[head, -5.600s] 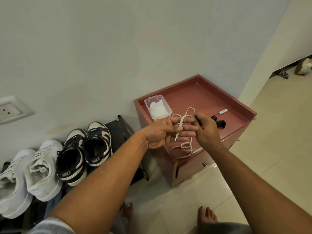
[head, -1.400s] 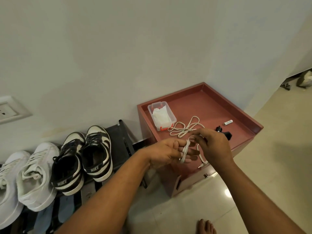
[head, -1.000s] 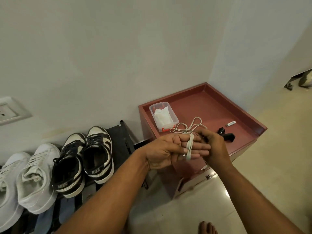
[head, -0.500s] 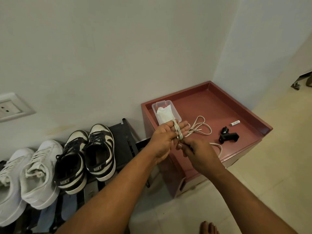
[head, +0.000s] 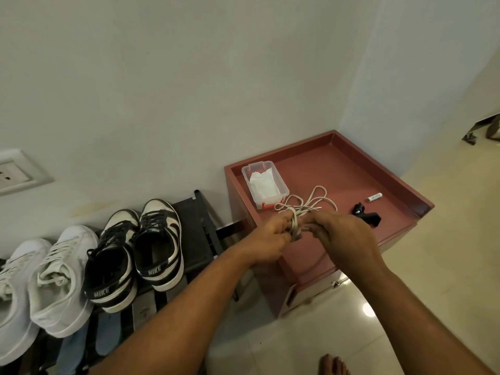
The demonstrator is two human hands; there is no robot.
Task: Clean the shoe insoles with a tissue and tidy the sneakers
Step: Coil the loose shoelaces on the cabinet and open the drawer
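The left hand held a white shoelace wound round its curled fingers. The right hand, close on its right, pinched the same coil with its fingertips. Just beyond the grip, the lace's loose loops lay on the red-brown cabinet, and past them stood a clear box of tissue. Right of the grip lay a small black object and a white battery. Well left of it, black-and-white Nike sneakers stood beside white sneakers on a black rack.
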